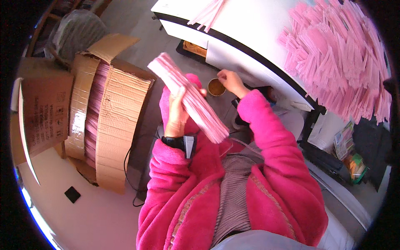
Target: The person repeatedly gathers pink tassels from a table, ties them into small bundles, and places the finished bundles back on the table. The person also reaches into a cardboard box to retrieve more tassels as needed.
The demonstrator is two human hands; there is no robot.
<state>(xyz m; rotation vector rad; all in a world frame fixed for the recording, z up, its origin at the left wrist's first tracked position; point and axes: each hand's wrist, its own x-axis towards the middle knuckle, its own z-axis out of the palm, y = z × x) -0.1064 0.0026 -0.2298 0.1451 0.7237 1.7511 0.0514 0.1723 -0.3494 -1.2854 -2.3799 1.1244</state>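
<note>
My left hand (179,106) grips a thick bundle of thin pink straw-like sticks (195,101) around its middle. The bundle slants from upper left to lower right above my lap, its ends roughly even. Just right of it, my right hand (232,82) hangs over the edge of a round tub (216,87) with a yellow-brown inside. Its fingers are bent together at the tub's rim; whether anything thin is between them cannot be made out. A large heap of the same pink sticks (337,62) covers the right end of a white table (250,28).
A few loose pink sticks (207,14) lie at the table's far left. To my left stands an open cardboard box (122,93) packed with pink material, beside another printed carton (47,109). A black cable (125,162) hangs near the box. Packets (354,168) lie low at right.
</note>
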